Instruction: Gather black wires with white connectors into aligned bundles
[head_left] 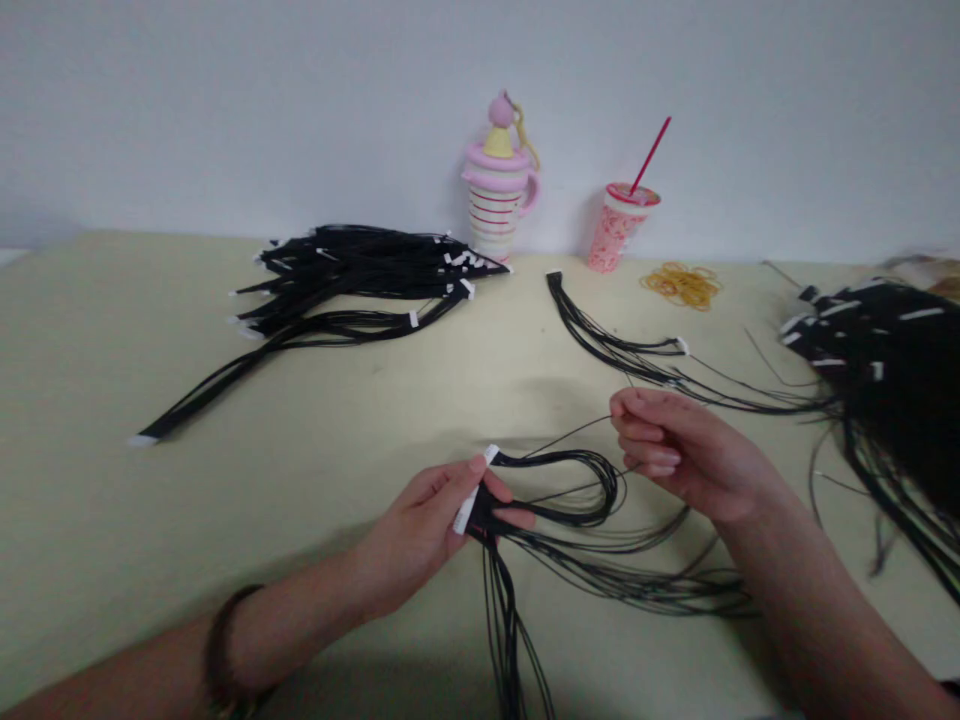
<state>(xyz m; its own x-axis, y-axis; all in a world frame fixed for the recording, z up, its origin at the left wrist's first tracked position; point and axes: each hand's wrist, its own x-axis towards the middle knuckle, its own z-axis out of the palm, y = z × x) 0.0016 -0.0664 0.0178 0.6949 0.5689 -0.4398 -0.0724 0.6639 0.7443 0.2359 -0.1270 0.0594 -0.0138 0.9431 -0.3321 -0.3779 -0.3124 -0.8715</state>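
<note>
My left hand (435,520) is closed on a bundle of thin black wires (555,500) at its white connector ends, pinching them between thumb and fingers. The wires loop to the right and trail down toward the table's near edge. My right hand (675,450) sits just right of the loop, fingers curled, pinching one thin black wire that runs off to the left.
A big pile of black wire bundles (352,275) lies at the back left, another heap (892,370) at the right edge. A loose wire strand (600,335) lies mid-table. Against the wall stand a pink striped cup (496,195), a straw cup (619,225) and yellow rubber bands (682,285).
</note>
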